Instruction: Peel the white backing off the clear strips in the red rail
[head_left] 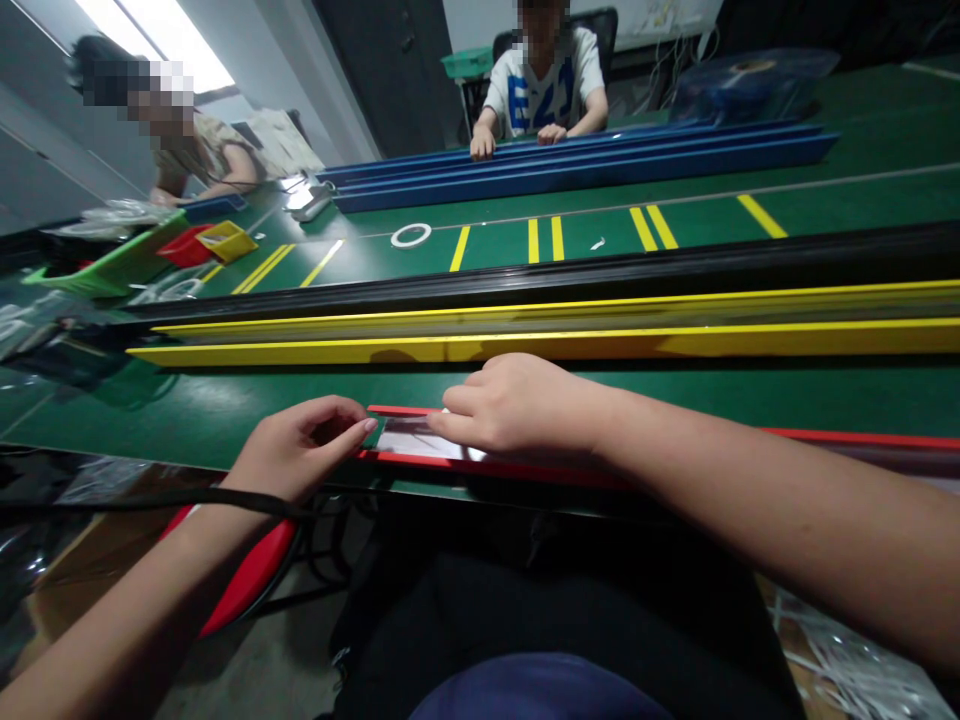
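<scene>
L hand (296, 450) pinching red rail (862, 438) end, R hand (517, 405) flat atop

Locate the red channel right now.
Head view: the red channel lies along the near edge of the green table, in front of the yellow channel; the left hand touches its left end, the right hand rests on it.

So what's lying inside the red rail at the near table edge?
A pale glossy strip lies in the red rail, between the left hand and right hand. The right hand covers whatever lies further along.
</scene>
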